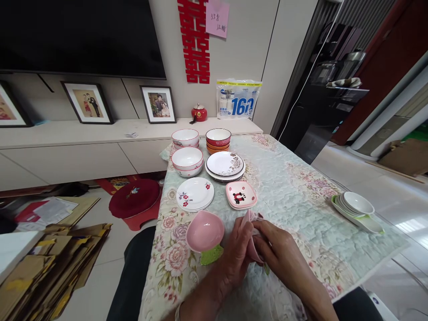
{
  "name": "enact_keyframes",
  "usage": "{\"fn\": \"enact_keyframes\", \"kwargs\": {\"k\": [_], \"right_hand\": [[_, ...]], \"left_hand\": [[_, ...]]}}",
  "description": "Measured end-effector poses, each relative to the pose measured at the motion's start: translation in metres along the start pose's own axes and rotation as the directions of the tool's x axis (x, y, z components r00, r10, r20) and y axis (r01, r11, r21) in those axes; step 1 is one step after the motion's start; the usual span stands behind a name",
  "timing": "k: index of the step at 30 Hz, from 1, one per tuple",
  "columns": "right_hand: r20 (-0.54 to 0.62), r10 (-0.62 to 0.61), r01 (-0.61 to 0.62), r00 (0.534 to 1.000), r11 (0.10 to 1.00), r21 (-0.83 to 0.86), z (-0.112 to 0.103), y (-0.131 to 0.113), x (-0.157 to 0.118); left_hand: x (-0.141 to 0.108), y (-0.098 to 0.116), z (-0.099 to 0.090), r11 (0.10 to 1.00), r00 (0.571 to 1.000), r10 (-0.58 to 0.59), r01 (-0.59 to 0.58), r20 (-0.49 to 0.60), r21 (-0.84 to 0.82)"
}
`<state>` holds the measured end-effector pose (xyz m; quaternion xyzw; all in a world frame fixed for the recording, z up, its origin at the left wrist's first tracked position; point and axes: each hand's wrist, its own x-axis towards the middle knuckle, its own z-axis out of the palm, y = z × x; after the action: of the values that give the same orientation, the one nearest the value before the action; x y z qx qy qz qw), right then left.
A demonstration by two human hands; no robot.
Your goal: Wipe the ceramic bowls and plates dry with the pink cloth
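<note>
My left hand [238, 249] is closed round a pink bowl [253, 253], which is tilted on its side near the table's front. My right hand [279, 247] is pressed into the bowl with fingers bent over a pale pinkish cloth [257, 224], mostly hidden by the fingers. A bit of green shows below the held bowl. Left of my hands lies a second pink bowl [204, 231], shaped like a strawberry, with a green leaf handle [211, 255]. Just beyond my hands sit square pink-rimmed dishes [247, 201] with a cartoon figure.
Flowered white plates [190, 194], brown-patterned plates [222, 164], white bowls [187, 158] and red and orange bowls [218, 139] stand farther back on the quilted tablecloth [281, 178]. Small nested dishes [357, 204] lie near the right edge. A red stool [133, 198] and flattened cardboard [33, 267] are on the left.
</note>
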<state>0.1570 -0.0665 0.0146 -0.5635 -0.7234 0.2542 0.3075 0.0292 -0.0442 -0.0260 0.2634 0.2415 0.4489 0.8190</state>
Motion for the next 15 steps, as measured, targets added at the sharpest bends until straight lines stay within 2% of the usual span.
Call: {"fn": "enact_keyframes", "kwargs": {"k": [4, 6, 7, 9, 10, 11, 12, 13, 15], "right_hand": [[0.078, 0.076, -0.092, 0.994, 0.969, 0.229, -0.005, 0.006, -0.002], [0.111, 0.108, -0.146, 0.988, 0.890, 0.432, -0.003, 0.010, -0.002], [0.123, 0.136, -0.182, 0.983, 0.812, 0.555, -0.001, 0.012, -0.002], [0.151, 0.205, -0.246, 0.967, 0.595, 0.765, 0.005, 0.014, -0.003], [0.163, 0.236, -0.263, 0.958, 0.497, 0.827, 0.008, 0.014, -0.003], [0.165, 0.250, -0.263, 0.954, 0.438, 0.860, 0.010, 0.014, -0.003], [0.156, 0.239, -0.249, 0.958, 0.433, 0.866, 0.011, 0.013, -0.003], [0.143, 0.204, -0.227, 0.968, 0.481, 0.847, 0.010, 0.012, -0.003], [0.132, 0.098, -0.164, 0.986, 0.658, 0.735, 0.006, 0.009, -0.003]], "left_hand": [[-0.004, 0.002, 0.000, 0.950, 0.991, 0.132, -0.128, 0.005, 0.286], [-0.003, 0.003, -0.001, 0.914, 0.985, 0.172, -0.169, 0.023, 0.370], [-0.002, 0.003, -0.002, 0.900, 0.980, 0.196, -0.194, 0.034, 0.389], [0.000, 0.003, -0.002, 0.889, 0.968, 0.245, -0.247, 0.056, 0.385], [0.001, 0.004, -0.002, 0.891, 0.964, 0.260, -0.263, 0.060, 0.369], [0.001, 0.005, -0.002, 0.896, 0.961, 0.270, -0.271, 0.051, 0.352], [0.001, 0.007, -0.001, 0.901, 0.961, 0.276, -0.270, 0.031, 0.339], [0.001, 0.009, 0.000, 0.907, 0.961, 0.276, -0.263, 0.007, 0.328], [0.000, 0.012, 0.002, 0.924, 0.964, 0.263, -0.237, -0.047, 0.301]]}}
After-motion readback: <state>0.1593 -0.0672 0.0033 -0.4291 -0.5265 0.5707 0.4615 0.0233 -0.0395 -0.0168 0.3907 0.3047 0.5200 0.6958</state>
